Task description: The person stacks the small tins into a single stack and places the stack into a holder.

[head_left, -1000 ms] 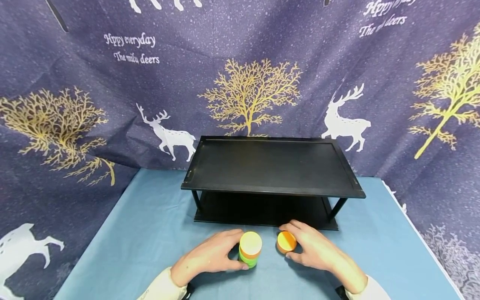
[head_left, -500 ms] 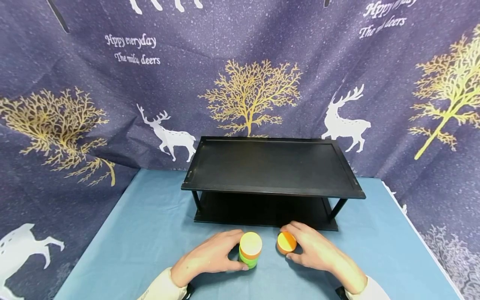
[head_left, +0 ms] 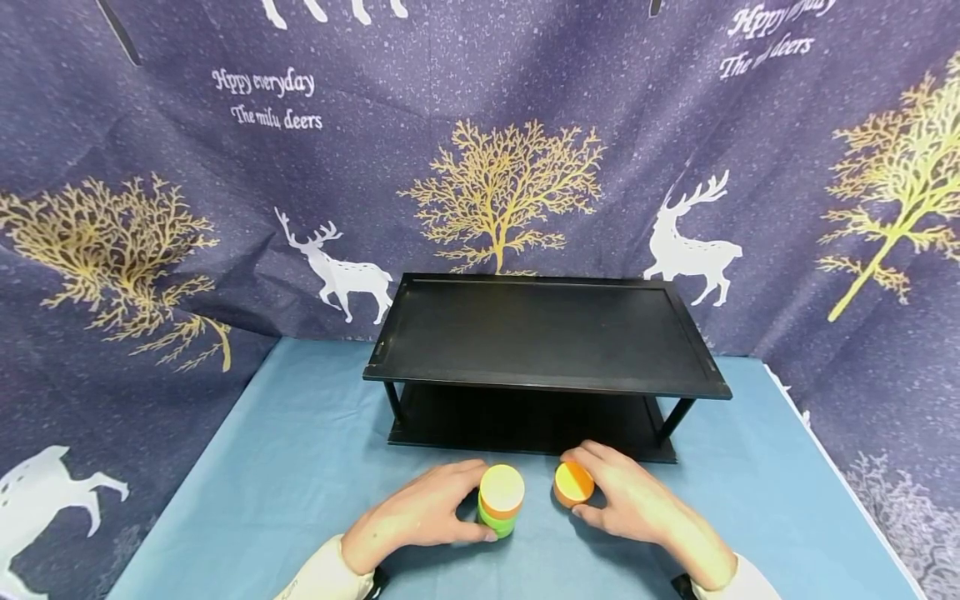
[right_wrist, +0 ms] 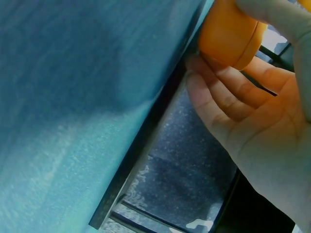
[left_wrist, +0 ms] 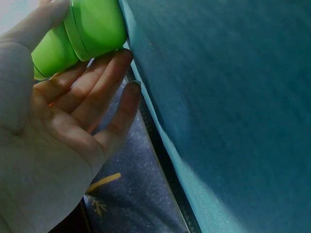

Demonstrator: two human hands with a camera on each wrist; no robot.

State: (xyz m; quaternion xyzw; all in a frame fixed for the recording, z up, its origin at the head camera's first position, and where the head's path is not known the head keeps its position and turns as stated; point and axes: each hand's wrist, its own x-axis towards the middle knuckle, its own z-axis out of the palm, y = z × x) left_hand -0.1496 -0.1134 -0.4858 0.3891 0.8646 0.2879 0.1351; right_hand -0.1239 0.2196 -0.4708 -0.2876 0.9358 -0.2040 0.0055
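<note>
In the head view my left hand (head_left: pixel 427 507) holds a small upright stack of round cup-like pieces (head_left: pixel 501 500) on the blue cloth, thumb on the near side and fingers on the far side. The stack is green below, with an orange band and a pale yellow top. Its green part (left_wrist: pixel 97 29) shows between thumb and fingers in the left wrist view. To the right, apart from the stack, my right hand (head_left: pixel 626 496) grips a shorter orange cup-like piece (head_left: pixel 573 485). The right wrist view shows the side of that orange piece (right_wrist: pixel 231 36) between thumb and fingertips.
A black two-tier rack (head_left: pixel 536 333) stands just beyond both hands, its lower shelf (head_left: pixel 517 417) under the top board. Blue cloth (head_left: pixel 300 433) covers the table. A dark curtain (head_left: pixel 480 75) with deer and trees hangs behind and at the sides.
</note>
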